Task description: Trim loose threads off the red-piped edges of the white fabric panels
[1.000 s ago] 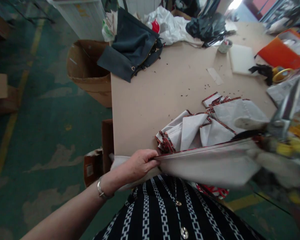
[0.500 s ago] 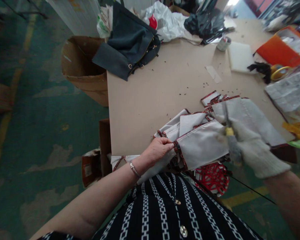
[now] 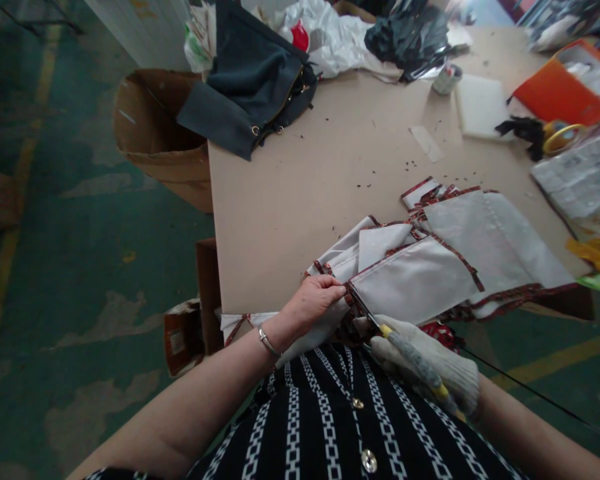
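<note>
White fabric panels [image 3: 410, 280] with reddish-brown patterned edging lie in a loose, overlapping pile along the near table edge. My left hand [image 3: 323, 293], bare with a bracelet at the wrist, pinches the edged corner of the top panel between thumb and fingers. In a whitish knit glove, my right hand [image 3: 425, 360] grips scissors [image 3: 415, 357] with grey-and-yellow handles. Their narrow metal blades point up and left, the tips close to the pinched corner. The glove partly hides the handles, and whether the blades touch the edging is unclear.
Small dark scraps dot the tan table [image 3: 270, 220]. A dark bag [image 3: 260, 87] lies at the far left beside an open cardboard box [image 3: 160, 133]. Tape [image 3: 447, 79], a white block [image 3: 483, 107] and an orange box [image 3: 563, 87] stand far right.
My right hand has moved left and down from over the panels, bringing the scissors to the pinched corner and uncovering the top panel's right end. My left hand keeps its place.
</note>
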The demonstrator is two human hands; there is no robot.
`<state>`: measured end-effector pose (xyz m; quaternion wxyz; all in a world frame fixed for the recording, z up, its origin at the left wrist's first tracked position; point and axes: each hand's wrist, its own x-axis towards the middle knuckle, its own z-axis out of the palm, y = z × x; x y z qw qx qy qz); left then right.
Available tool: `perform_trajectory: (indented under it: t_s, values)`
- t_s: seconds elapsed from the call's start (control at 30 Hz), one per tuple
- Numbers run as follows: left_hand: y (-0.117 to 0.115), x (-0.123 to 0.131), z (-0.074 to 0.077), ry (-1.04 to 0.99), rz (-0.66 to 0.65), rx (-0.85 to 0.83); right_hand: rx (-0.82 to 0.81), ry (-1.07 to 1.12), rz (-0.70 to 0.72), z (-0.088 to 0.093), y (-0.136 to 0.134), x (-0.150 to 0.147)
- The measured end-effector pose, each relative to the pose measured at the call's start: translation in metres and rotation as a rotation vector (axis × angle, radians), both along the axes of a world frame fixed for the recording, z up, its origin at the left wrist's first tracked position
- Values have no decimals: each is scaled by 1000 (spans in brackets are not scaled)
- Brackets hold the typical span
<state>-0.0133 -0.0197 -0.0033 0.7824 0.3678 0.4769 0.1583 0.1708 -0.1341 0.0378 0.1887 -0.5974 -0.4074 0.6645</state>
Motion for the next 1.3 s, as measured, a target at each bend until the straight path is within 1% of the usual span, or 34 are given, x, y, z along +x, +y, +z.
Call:
perform_trajectory:
  t_s: [0.07,0.13,0.3,0.43,0.53,0.67,0.77,0.93,1.07,1.13,1.2,1.23,1.3]
  values:
    - [-1,1,-1,6,-7,12,24,-15,56,-1,4,-3]
    - [-2,1,-3,10,-11,26,57,-35,71,-4,8,-6]
    - [-2,0,-6,1,-18,30,105,-118,63,-17,10,-13]
    - [-2,-1,-8,-2,-2,20,85,-148,28,-25,7,-16]
    - [-2,-2,-11,-7,1,24,72,-142,39,-29,5,-15]
    - [-2,-2,-13,-8,17,27,106,-135,85,-26,8,-14]
    - [-2,-2,-12,4,22,25,96,-188,130,-20,12,-17]
    - [-1,-2,-8,-10,28,4,76,-258,118,-19,15,-23]
    - [1,-3,-13,-6,22,6,63,-297,113,-22,16,-24]
    - [0,-3,-17,-5,11,6,67,-260,91,-28,16,-24]
    - [-4,-3,-19,2,16,12,96,-166,32,-37,12,-25]
    - [-7,-3,-18,8,21,20,116,-108,-6,-41,9,-26]
    - [-7,-5,-11,24,4,60,161,0,-63,-44,4,-30]
